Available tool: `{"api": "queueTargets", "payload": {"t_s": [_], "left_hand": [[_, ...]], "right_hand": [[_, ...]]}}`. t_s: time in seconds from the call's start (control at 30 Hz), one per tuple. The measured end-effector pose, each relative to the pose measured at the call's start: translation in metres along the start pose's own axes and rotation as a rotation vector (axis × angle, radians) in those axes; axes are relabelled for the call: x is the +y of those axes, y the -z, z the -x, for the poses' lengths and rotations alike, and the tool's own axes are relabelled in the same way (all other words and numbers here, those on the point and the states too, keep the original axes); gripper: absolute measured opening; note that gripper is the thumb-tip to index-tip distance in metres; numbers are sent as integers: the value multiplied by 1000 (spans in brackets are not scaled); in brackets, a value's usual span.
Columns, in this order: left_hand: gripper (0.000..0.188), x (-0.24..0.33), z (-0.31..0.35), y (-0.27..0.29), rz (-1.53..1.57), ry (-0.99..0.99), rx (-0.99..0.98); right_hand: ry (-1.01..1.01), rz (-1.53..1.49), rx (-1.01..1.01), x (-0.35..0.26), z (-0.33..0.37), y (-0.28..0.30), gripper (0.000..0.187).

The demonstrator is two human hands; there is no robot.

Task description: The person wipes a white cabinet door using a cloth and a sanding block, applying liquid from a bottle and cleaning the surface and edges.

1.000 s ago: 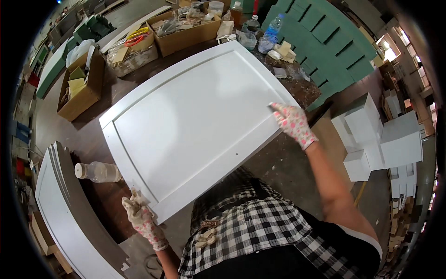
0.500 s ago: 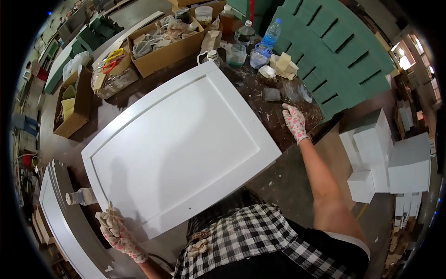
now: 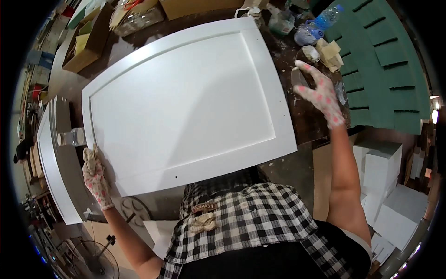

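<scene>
A large white cabinet door panel (image 3: 186,102) with a recessed centre lies flat on a dark workbench (image 3: 306,111). My left hand (image 3: 95,174), in a spotted work glove, grips the panel's near left corner. My right hand (image 3: 320,93), gloved the same way, hovers with fingers spread over the bench just right of the panel's right edge, holding nothing. Close to its fingertips lie a small block (image 3: 297,76) and some yellowish sponge pieces (image 3: 331,52).
Plastic bottles (image 3: 320,25) stand at the far right of the bench. Green slatted panels (image 3: 385,69) lean at the right. Cardboard boxes (image 3: 90,44) sit at the far left. Another white panel (image 3: 51,162) and a bottle (image 3: 72,137) are at my left, white blocks (image 3: 390,186) at my right.
My right hand has come off the panel's right edge and opened over the bench. The panel now lies closer to me, my left hand still on its corner.
</scene>
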State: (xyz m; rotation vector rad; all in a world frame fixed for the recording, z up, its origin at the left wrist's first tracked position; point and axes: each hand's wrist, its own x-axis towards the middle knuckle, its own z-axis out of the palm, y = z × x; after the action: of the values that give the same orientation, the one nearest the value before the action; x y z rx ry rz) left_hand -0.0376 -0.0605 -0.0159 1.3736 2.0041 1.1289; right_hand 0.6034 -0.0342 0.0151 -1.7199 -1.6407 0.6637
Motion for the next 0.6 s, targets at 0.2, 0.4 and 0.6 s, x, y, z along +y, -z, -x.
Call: {"api": "queueTargets", "payload": {"t_s": [0.2,0.4,0.6], "left_hand": [[35,-24,-13,9,152,-116,-60],[41,-19,-10,10,44,-183,-99],[23,1,-4,-17,325,-77,-58]], "right_hand": [[473,359,-395,-97,65,-34,59],[535,300,-415,-120,74,-113,57],[771,158,-609,-230,51,-257,58]]}}
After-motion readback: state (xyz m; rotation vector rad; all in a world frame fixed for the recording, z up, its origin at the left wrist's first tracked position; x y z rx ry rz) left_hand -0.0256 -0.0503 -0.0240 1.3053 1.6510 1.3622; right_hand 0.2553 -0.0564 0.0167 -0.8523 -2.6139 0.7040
